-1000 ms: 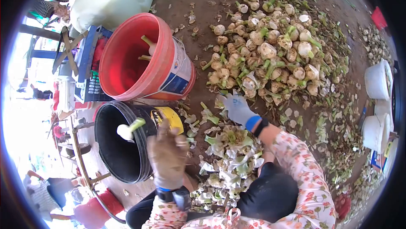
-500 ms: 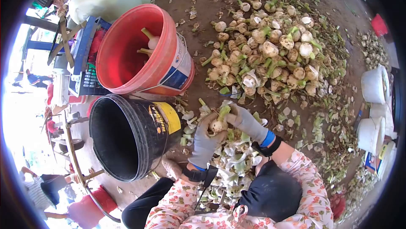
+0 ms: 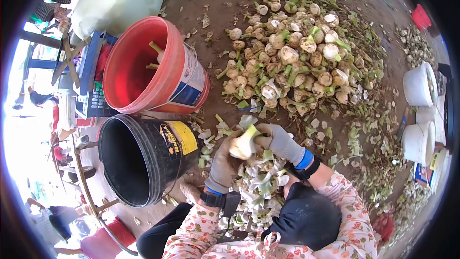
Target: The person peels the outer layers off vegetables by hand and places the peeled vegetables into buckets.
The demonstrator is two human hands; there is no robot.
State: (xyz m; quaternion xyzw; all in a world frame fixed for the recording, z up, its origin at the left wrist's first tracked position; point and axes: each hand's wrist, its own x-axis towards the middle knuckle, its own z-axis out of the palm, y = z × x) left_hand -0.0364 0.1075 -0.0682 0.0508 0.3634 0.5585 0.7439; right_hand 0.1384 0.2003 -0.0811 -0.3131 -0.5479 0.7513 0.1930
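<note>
A garlic bulb (image 3: 241, 148) with a thick pale-green stem sits in the gloved fingers of my left hand (image 3: 222, 165); its surface looks whiter and slightly blurred. My right hand (image 3: 281, 143), also in a grey glove, has its fingers curled against the stem side of the same bulb. Whether a strip of skin is pinched there is hidden. Below both hands lies a heap of peeled garlic skins (image 3: 261, 182) between my legs. A large pile of unpeeled garlic bulbs (image 3: 289, 55) spreads on the ground ahead.
To the left, a red bucket (image 3: 191, 79) holds a few garlic bulbs, beside a tipped black bucket (image 3: 165, 175). A blue crate (image 3: 91, 67) and a large pale sack (image 3: 112, 3) stand behind. White buckets (image 3: 416, 86) line the right. People are at the far left.
The bulb has turned in my left hand and shows a whiter side, its stem now tilted up and right. My right hand has stayed close to it. The view has shifted slightly.
</note>
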